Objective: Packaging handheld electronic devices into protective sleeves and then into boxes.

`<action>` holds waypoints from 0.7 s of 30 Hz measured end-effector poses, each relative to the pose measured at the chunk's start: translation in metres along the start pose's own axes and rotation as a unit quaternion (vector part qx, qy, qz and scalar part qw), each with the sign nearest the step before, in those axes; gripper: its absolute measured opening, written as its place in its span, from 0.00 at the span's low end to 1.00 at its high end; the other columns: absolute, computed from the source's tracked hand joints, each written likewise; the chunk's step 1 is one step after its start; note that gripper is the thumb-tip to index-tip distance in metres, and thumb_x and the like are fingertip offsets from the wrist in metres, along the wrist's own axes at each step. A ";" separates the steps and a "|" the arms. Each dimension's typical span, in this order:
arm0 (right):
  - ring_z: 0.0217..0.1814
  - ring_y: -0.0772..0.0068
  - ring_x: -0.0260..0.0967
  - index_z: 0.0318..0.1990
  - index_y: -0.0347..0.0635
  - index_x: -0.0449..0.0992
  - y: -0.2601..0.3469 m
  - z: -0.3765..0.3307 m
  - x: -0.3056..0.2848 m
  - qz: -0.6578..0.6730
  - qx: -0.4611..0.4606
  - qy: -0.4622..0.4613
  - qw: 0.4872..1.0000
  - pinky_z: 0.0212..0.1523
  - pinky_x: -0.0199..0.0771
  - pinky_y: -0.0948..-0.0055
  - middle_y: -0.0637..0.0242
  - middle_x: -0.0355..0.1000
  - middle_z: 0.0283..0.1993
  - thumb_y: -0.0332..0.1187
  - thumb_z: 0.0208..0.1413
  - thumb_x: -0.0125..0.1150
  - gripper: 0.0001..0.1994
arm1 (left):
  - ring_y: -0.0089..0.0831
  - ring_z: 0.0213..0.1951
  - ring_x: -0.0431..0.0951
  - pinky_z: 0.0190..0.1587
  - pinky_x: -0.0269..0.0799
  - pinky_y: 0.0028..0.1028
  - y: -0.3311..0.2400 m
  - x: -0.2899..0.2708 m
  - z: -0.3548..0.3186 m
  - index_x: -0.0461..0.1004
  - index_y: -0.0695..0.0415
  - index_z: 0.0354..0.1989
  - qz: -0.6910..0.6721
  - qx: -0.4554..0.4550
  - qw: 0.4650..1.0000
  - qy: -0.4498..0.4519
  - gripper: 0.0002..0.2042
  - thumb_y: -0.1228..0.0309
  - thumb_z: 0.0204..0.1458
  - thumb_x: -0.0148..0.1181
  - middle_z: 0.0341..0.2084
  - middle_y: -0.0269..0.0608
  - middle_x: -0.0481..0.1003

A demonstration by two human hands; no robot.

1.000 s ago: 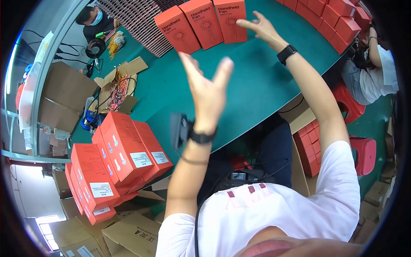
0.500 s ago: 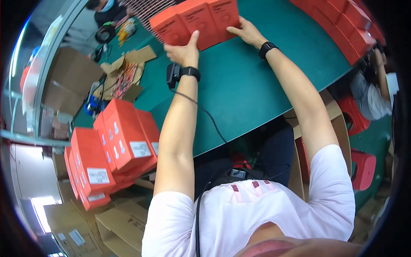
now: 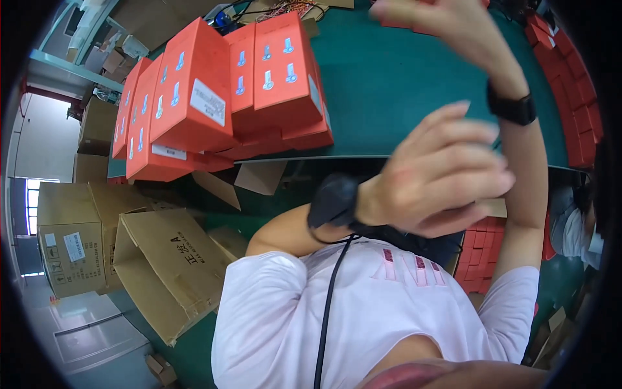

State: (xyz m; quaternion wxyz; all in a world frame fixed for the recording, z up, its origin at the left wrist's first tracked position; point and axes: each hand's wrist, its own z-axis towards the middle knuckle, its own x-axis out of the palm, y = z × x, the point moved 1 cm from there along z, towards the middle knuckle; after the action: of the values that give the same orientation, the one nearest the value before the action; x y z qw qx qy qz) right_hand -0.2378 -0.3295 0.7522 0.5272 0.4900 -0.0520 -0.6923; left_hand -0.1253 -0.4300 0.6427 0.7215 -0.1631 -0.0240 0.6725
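My left hand (image 3: 434, 175) is in the air in front of my chest, blurred by motion. Its fingers are loosely bent and apart, with nothing in them. Higher up, my right hand (image 3: 453, 29) is over the far part of the green table (image 3: 382, 97), smeared and partly cut off by the top edge; one digit stretches left and I see nothing held. Part of a red box (image 3: 424, 27) shows behind it. To the left, a stack of red boxes (image 3: 217, 97) with small blue pictures and white labels stands at the table's edge.
More red boxes (image 3: 570, 97) line the table's right side. Below the table, a carton (image 3: 479, 253) holds several red boxes. An open brown carton (image 3: 168, 259) and a closed one (image 3: 71, 233) stand at lower left. A black cable (image 3: 330, 305) runs down from my left wrist.
Both hands have left the row of red boxes at the far side. My left hand has come back towards my chest. The view has swung left, bringing the stack and cartons further in.
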 end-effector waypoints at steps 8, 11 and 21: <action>0.71 0.28 0.53 0.72 0.29 0.47 0.080 -0.013 0.114 -0.079 -0.199 0.039 0.976 0.68 0.62 0.54 0.26 0.53 0.69 0.51 0.48 0.74 0.53 | 0.43 0.38 0.82 0.52 0.75 0.42 -0.063 -0.130 -0.087 0.77 0.65 0.45 0.127 -0.204 0.968 -0.078 0.14 0.81 0.47 0.66 0.34 0.47 0.81; 0.72 0.56 0.58 0.68 0.57 0.64 0.089 -0.027 0.176 -0.293 -0.321 -0.186 0.881 0.70 0.48 0.36 0.60 0.61 0.70 0.40 0.49 0.67 0.35 | 0.38 0.37 0.81 0.53 0.74 0.40 -0.074 -0.142 -0.102 0.76 0.66 0.45 0.131 -0.250 0.941 -0.188 0.12 0.82 0.51 0.63 0.32 0.44 0.81; 0.75 0.30 0.49 0.73 0.38 0.53 0.059 -0.038 0.112 0.232 -0.065 -0.127 0.962 0.73 0.53 0.51 0.34 0.49 0.74 0.47 0.54 0.70 0.45 | 0.41 0.35 0.80 0.48 0.76 0.47 -0.076 -0.142 -0.106 0.73 0.64 0.49 0.099 -0.124 0.979 -0.128 0.15 0.77 0.53 0.64 0.32 0.47 0.81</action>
State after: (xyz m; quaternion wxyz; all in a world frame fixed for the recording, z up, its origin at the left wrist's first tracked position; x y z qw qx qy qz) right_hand -0.1653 -0.4258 0.6977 0.6932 0.3375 -0.1853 -0.6093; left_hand -0.0384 -0.5933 0.5894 0.6162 -0.1656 -0.1827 0.7480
